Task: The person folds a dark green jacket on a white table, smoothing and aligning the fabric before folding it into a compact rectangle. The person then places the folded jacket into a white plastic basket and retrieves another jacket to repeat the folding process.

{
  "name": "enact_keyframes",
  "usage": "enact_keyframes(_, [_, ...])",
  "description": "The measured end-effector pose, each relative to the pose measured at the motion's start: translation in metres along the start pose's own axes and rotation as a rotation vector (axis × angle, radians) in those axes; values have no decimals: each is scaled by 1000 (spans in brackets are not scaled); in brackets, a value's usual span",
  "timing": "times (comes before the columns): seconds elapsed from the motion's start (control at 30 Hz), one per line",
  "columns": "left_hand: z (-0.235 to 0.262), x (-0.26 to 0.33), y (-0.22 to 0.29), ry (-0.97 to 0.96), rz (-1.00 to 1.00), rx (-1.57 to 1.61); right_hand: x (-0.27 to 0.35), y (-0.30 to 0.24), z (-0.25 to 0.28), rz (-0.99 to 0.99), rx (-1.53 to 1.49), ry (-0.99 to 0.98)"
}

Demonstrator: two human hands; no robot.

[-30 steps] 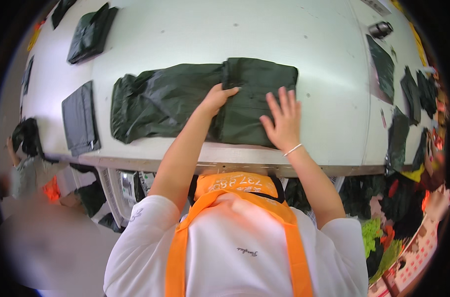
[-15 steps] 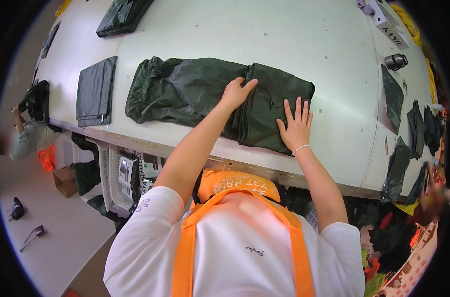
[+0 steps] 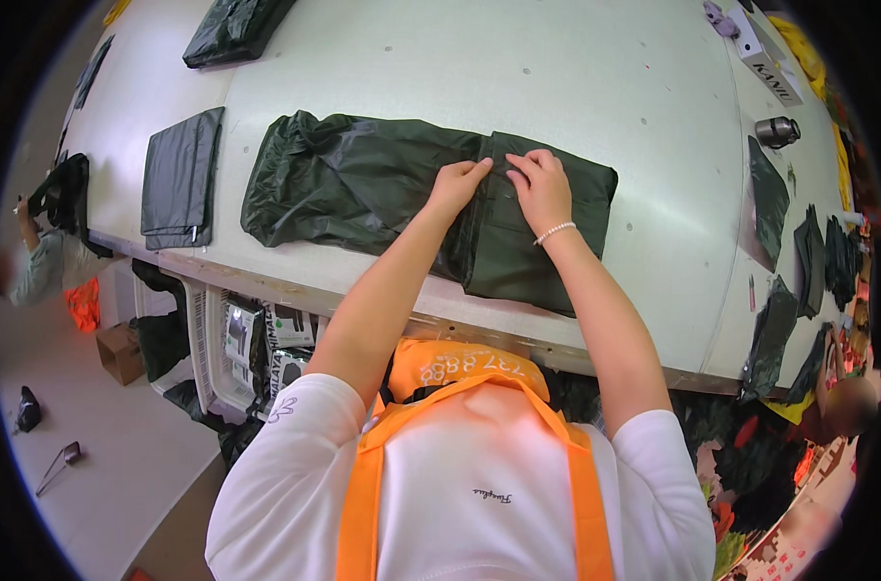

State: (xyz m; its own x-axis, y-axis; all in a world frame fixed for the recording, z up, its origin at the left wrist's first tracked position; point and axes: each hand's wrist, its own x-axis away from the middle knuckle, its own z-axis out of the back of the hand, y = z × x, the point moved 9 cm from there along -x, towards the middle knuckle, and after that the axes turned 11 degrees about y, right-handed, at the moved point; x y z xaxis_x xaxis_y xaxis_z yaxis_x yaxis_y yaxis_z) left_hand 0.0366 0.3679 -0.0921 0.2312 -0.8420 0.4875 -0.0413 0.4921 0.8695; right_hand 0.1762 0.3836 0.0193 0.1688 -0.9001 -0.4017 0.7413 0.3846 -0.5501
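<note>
A dark green, shiny waterproof garment (image 3: 363, 184) lies lengthwise across the table before me. Its left end is gathered and wrinkled, while its right part is folded over into a flat, smooth panel (image 3: 542, 257). My left hand (image 3: 455, 189) is at the fold's edge near the middle, thumb and fingers closed on the fabric there. Just to its right, my right hand (image 3: 545, 194) rests on the upper part of the folded panel, its thumb and fingers bent and slightly apart, fingertips touching the cloth. A bracelet circles the right wrist.
A neatly folded dark garment (image 3: 182, 179) lies to the left, and a dark green bundle (image 3: 235, 34) at the far left. Several dark pieces, a metal flask (image 3: 777, 132) and a white box (image 3: 765, 60) line the right side. Below the table's edge stands a white basket (image 3: 211, 339) holding packages.
My right hand has moved left and away from me, from lying flat near the panel's right edge to beside my left hand. The left hand has barely shifted at the fold.
</note>
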Motion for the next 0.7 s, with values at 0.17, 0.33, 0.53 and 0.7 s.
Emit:
enact_keyframes(0.17, [-1,-6,-12,-58,18,-16,-8,6,-32,12,62,-164])
enact_keyframes(0.33, [-9,-12,-19,-66,-4,-9,-11,53,-5,-451,-275,81])
enact_keyframes(0.53, [6,-14,-12,57,-140,-60,69,-33,20,-461,-458,-1044])
enact_keyframes(0.7, [16,10,45,142,-332,-329,43,-4,-1,129,349,-381])
